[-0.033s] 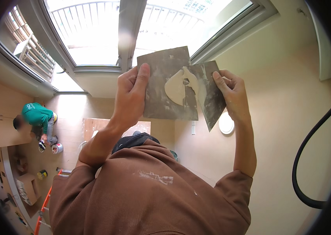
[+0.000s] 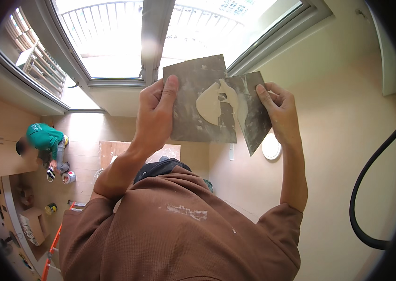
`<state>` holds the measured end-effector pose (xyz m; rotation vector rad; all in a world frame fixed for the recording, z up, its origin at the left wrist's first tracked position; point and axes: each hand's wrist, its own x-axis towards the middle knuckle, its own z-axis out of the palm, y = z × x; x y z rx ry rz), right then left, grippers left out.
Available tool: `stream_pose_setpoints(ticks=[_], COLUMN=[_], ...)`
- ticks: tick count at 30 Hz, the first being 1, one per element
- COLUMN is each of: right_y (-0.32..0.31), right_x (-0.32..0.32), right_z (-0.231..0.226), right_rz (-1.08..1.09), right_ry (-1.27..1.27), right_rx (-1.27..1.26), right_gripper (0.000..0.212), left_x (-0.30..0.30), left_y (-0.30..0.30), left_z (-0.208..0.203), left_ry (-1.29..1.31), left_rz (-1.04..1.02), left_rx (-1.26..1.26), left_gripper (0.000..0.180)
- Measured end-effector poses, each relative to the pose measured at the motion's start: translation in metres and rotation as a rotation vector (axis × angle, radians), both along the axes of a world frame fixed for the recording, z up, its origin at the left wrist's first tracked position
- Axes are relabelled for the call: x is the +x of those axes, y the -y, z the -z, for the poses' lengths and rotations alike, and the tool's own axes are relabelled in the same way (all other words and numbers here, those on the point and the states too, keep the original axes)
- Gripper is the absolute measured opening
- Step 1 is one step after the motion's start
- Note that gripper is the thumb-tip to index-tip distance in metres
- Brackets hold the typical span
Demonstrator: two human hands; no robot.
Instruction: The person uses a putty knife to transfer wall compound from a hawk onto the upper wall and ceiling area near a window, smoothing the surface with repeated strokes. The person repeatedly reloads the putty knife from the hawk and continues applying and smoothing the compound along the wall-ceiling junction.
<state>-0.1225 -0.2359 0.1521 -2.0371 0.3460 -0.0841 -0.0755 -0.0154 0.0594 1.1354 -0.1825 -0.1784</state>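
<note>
My left hand [image 2: 156, 110] is closed on the left edge of a larger square grey putty plate [image 2: 189, 77], thumb on its face. A smaller grey putty scraper [image 2: 254, 117] is gripped at its right edge by my right hand [image 2: 282, 105]. Both are tilted up before me in front of the window, the scraper's left edge meeting or overlapping the plate's right side. Cream-coloured putty [image 2: 208, 105] lies in a smooth lump on the plate and runs across onto the scraper, with a small gap in it. Thin dried smears mark both surfaces.
A person in a green shirt [image 2: 45, 136] bends over a white bucket [image 2: 68, 177] at the left. An orange ladder [image 2: 53, 246] stands at lower left, near a yellow-and-black can [image 2: 51, 208]. A black cable [image 2: 359, 196] loops at the right. A board [image 2: 113, 147] lies below.
My right hand has shifted very slightly to the right with the scraper. My left hand and the plate have moved a touch left.
</note>
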Motion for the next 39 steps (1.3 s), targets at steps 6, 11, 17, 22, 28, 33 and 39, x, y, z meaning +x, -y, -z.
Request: stream_pose_setpoints(ticks=[6, 11, 17, 22, 28, 33, 39], right_y=[-0.001, 0.004, 0.005, 0.006, 0.019, 0.015, 0.033], right_x=[-0.023, -0.024, -0.020, -0.012, 0.008, 0.024, 0.038], right_z=[0.014, 0.030, 0.053, 0.076, 0.094, 0.097, 0.122], right_rz=[0.079, 0.065, 0.077, 0.073, -0.012, -0.108, -0.211], right_ry=[0.043, 0.127, 0.135, 0.173, 0.063, 0.040, -0.182], right_rx=[-0.181, -0.324, -0.329, -0.257, -0.269, -0.058, 0.337], right_gripper=[0.030, 0.028, 0.027, 0.028, 0.029, 0.029, 0.029], left_x=[-0.022, -0.025, -0.023, -0.021, -0.013, -0.003, 0.009], left_y=[0.002, 0.004, 0.012, 0.018, 0.026, 0.021, 0.022], left_z=[0.007, 0.014, 0.023, 0.035, 0.036, 0.031, 0.052], left_ry=[0.019, 0.123, 0.167, 0.149, 0.080, 0.068, 0.021], left_rz=[-0.073, -0.114, -0.165, -0.175, -0.098, -0.051, 0.022], left_rx=[0.080, 0.199, 0.384, 0.473, 0.462, 0.529, 0.512], left_gripper=[0.035, 0.037, 0.040, 0.041, 0.040, 0.040, 0.040])
